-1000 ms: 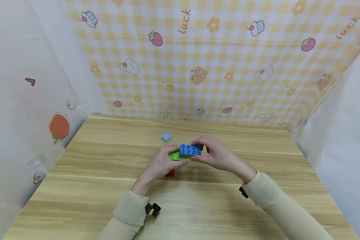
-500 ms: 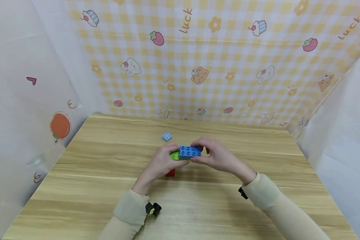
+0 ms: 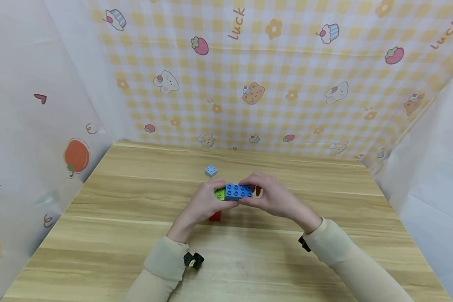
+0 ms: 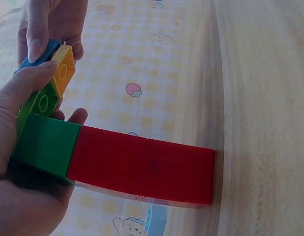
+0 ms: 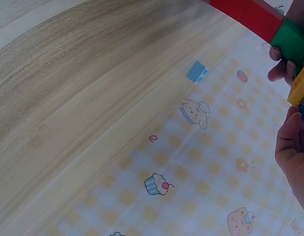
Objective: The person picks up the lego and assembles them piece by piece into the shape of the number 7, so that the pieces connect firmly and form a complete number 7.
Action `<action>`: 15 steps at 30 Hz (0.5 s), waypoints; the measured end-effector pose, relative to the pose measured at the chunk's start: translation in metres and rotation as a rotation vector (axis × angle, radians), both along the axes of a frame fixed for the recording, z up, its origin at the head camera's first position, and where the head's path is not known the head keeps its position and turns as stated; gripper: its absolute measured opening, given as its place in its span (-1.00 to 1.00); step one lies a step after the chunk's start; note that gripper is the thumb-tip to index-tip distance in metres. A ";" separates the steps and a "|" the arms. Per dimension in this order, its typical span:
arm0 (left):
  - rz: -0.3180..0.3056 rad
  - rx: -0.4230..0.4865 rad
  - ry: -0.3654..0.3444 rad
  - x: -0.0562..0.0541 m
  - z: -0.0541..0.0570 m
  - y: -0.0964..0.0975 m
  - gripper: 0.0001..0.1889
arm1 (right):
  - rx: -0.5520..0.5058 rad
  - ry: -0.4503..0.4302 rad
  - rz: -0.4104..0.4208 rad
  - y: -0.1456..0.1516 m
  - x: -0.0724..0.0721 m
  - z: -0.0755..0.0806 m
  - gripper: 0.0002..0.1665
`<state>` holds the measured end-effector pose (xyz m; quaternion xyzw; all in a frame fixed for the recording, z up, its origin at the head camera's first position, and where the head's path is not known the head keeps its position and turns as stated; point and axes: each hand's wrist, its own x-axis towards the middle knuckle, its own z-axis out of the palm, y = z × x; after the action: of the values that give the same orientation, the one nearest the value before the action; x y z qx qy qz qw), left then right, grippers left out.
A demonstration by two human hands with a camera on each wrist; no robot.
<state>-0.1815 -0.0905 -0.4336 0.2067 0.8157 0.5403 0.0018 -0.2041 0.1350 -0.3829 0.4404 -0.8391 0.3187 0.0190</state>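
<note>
In the head view my right hand (image 3: 269, 196) pinches a blue building brick (image 3: 238, 191) by its right end. The blue brick lies over a light green brick (image 3: 219, 194), which my left hand (image 3: 204, 202) grips between thumb and fingers. Seen in the left wrist view, a yellow brick (image 4: 65, 69) sits beside the light green one, under the blue brick. Below the light green brick is a dark green brick (image 4: 48, 143), then two red bricks (image 4: 142, 164) in a column down to the table. Whether the blue brick is fully seated cannot be told.
A light blue brick (image 3: 211, 170) lies on the wooden table (image 3: 305, 268), behind the hands. A yellow checked cloth (image 3: 287, 63) hangs behind the table, with white sheets at both sides. Small black devices (image 3: 193, 260) sit at the wrists.
The blue brick has settled slightly over the light green brick, and the yellow edge below it no longer shows in the head view. Both hands keep their hold; the head view has shifted slightly.
</note>
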 end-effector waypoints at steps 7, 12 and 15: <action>-0.010 0.006 -0.026 -0.001 -0.001 -0.002 -0.67 | 0.052 -0.040 -0.009 -0.002 0.001 0.006 -0.58; -0.018 0.007 -0.040 -0.002 -0.001 -0.003 -0.68 | 0.091 -0.036 -0.015 -0.004 0.003 0.010 -0.57; -0.021 0.010 -0.039 -0.003 -0.001 -0.002 -0.70 | 0.091 -0.025 -0.020 -0.004 0.004 0.010 -0.57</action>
<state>-0.1845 -0.0929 -0.4342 0.2049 0.8105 0.5483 0.0223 -0.1999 0.1306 -0.3724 0.4284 -0.8573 0.2855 -0.0081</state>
